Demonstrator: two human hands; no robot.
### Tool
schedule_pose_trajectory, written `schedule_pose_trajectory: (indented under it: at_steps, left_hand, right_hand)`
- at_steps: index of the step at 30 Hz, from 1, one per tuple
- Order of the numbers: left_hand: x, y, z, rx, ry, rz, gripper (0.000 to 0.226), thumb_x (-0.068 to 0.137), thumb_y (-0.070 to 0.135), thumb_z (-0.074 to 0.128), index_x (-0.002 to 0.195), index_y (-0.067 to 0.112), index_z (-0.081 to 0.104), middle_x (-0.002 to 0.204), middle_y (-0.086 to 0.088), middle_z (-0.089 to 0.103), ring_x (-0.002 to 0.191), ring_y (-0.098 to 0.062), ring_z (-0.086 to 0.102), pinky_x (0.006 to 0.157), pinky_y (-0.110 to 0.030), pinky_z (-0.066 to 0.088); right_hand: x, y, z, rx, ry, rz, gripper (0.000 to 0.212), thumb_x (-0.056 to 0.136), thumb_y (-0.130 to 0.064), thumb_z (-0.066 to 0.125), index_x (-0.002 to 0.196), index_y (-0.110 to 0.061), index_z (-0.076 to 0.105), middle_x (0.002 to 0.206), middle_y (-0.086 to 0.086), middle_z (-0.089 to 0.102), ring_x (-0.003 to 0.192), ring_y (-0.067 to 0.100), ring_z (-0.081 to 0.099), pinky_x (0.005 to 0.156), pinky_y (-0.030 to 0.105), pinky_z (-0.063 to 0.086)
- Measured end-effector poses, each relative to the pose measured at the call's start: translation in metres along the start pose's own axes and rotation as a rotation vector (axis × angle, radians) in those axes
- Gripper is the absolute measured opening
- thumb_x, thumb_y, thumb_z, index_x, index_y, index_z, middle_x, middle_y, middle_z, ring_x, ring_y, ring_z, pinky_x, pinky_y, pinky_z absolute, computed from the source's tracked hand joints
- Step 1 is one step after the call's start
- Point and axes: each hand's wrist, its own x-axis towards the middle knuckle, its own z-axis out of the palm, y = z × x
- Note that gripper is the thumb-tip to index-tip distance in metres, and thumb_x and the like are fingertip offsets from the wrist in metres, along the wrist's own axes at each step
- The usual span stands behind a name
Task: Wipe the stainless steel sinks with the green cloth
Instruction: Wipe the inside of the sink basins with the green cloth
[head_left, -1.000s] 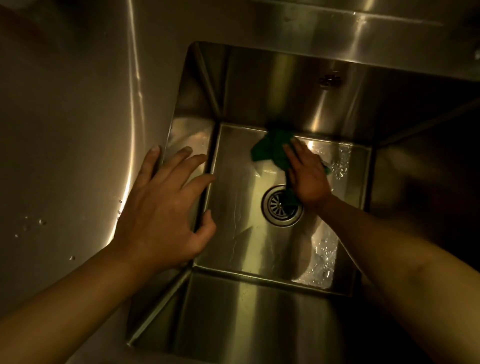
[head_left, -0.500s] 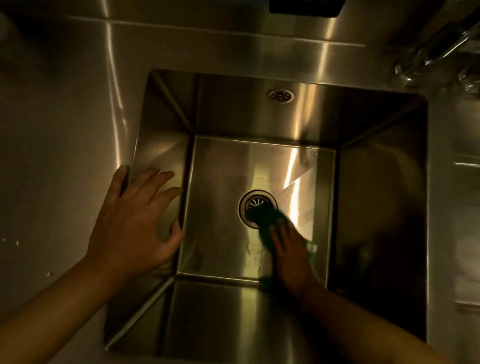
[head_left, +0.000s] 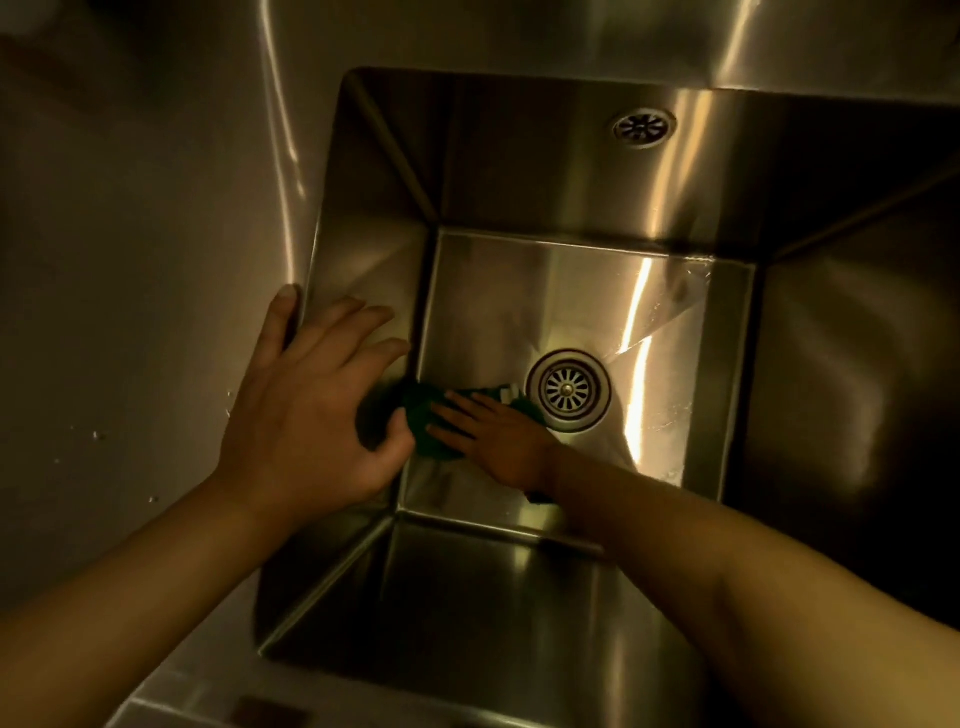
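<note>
Green cloth (head_left: 434, 423), bunched and dark, sat on the floor of the deep square stainless steel sink (head_left: 519, 291), over at the left side between the left wall and the round slotted metal drain (head_left: 568, 389). The right hand (head_left: 493, 434) lay flat on top of it, fingers (head_left: 457, 402) spread and pointing left, so it looked less like a grab and more like a palm press, probably to keep the rag flush on the steel while it scrubbed toward that left corner. Part of the cloth was hidden under the hand, so how much it covered I couldn't say.

The left hand (head_left: 311, 410) was open too, holding nothing, spread over the sink's left rim with the fingertips hanging over the edge. My guess was it was there as a brace for leaning down into such a deep basin.

A small round overflow grille (head_left: 644, 126) sat high on the far wall, and a few water droplets (head_left: 96, 435) dotted the steel counter (head_left: 130, 260) to the left. Floor right of the drain looked streaky and wet.
</note>
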Motion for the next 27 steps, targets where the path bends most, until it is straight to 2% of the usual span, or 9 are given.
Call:
schedule_pose_trajectory:
  at_steps: [3, 5, 7, 9, 15, 18, 22, 25, 27]
  left_hand:
    - [0.001, -0.001, 0.0, -0.012, -0.008, 0.022, 0.056, 0.082, 0.045, 0.063, 0.131, 0.017, 0.067, 0.145, -0.005, 0.058, 0.144, -0.025, 0.045, 0.127, -0.053, 0.008]
    - [0.0, -0.002, -0.001, -0.009, -0.019, 0.04, 0.058, 0.082, 0.045, 0.063, 0.133, 0.017, 0.066, 0.148, -0.004, 0.056, 0.147, -0.024, 0.042, 0.126, -0.059, 0.009]
    - [-0.002, -0.002, -0.002, -0.015, -0.029, 0.081, 0.058, 0.082, 0.045, 0.063, 0.133, 0.017, 0.066, 0.15, -0.005, 0.054, 0.15, -0.024, 0.038, 0.124, -0.065, 0.009]
    - [-0.003, -0.001, -0.004, -0.052, -0.04, 0.154, 0.056, 0.082, 0.044, 0.064, 0.131, 0.016, 0.068, 0.151, -0.006, 0.054, 0.15, -0.025, 0.037, 0.123, -0.065, 0.011]
    - [-0.004, -0.006, -0.006, -0.181, -0.077, 0.285, 0.056, 0.082, 0.044, 0.064, 0.13, 0.015, 0.07, 0.15, -0.007, 0.055, 0.149, -0.026, 0.039, 0.125, -0.045, 0.019]
    - [-0.003, -0.007, -0.005, -0.194, -0.075, 0.293, 0.057, 0.081, 0.044, 0.063, 0.13, 0.016, 0.07, 0.149, -0.006, 0.056, 0.148, -0.026, 0.041, 0.124, -0.042, 0.02]
    - [-0.003, -0.008, -0.005, -0.215, -0.084, 0.284, 0.056, 0.08, 0.044, 0.063, 0.129, 0.018, 0.07, 0.147, -0.006, 0.057, 0.146, -0.025, 0.043, 0.124, -0.044, 0.024]
    - [-0.004, -0.008, -0.006, -0.227, -0.084, 0.288, 0.055, 0.079, 0.044, 0.064, 0.127, 0.019, 0.071, 0.146, -0.006, 0.059, 0.145, -0.026, 0.045, 0.122, -0.047, 0.027]
    - [-0.003, -0.008, -0.006, -0.227, -0.083, 0.291, 0.054, 0.079, 0.043, 0.066, 0.127, 0.018, 0.071, 0.145, -0.007, 0.059, 0.144, -0.027, 0.046, 0.121, -0.048, 0.028]
  right_hand:
    - [0.01, 0.035, -0.021, -0.023, 0.111, 0.026, 0.058, 0.105, -0.015, 0.041, 0.161, -0.018, 0.025, 0.168, 0.012, 0.018, 0.154, 0.038, 0.017, 0.124, 0.052, 0.019]
    - [0.005, 0.063, -0.037, 0.01, 0.261, 0.207, 0.055, 0.105, -0.013, 0.045, 0.159, -0.016, 0.033, 0.166, 0.014, 0.026, 0.152, 0.039, 0.025, 0.123, 0.051, 0.02]
    - [-0.008, 0.091, -0.053, 0.029, 0.335, 0.445, 0.061, 0.103, -0.013, 0.05, 0.16, -0.019, 0.03, 0.167, 0.013, 0.023, 0.153, 0.038, 0.023, 0.123, 0.053, 0.021]
    - [-0.032, 0.114, -0.065, 0.037, 0.317, 0.619, 0.07, 0.1, -0.015, 0.052, 0.162, -0.022, 0.021, 0.169, 0.009, 0.015, 0.155, 0.035, 0.016, 0.124, 0.054, 0.018]
    - [-0.13, 0.104, -0.048, 0.093, 0.287, 1.048, 0.074, 0.098, -0.013, 0.05, 0.163, -0.016, 0.014, 0.17, 0.015, 0.008, 0.156, 0.036, 0.009, 0.125, 0.047, 0.011]
    - [-0.161, 0.073, -0.03, 0.115, 0.123, 1.228, 0.077, 0.097, -0.009, 0.051, 0.162, -0.011, 0.01, 0.168, 0.021, 0.005, 0.153, 0.041, 0.012, 0.125, 0.047, 0.011]
    - [-0.171, 0.031, -0.03, 0.139, -0.134, 1.241, 0.062, 0.094, -0.016, 0.055, 0.151, -0.01, 0.029, 0.151, 0.024, 0.027, 0.135, 0.044, 0.034, 0.115, 0.054, 0.034]
    - [-0.177, 0.013, -0.042, 0.21, -0.204, 1.217, 0.057, 0.094, -0.016, 0.059, 0.146, -0.016, 0.035, 0.147, 0.02, 0.029, 0.132, 0.043, 0.039, 0.106, 0.053, 0.045]
    - [-0.181, 0.003, -0.042, 0.194, -0.287, 1.116, 0.06, 0.096, -0.015, 0.06, 0.149, -0.018, 0.034, 0.151, 0.02, 0.027, 0.133, 0.044, 0.042, 0.1, 0.051, 0.051]
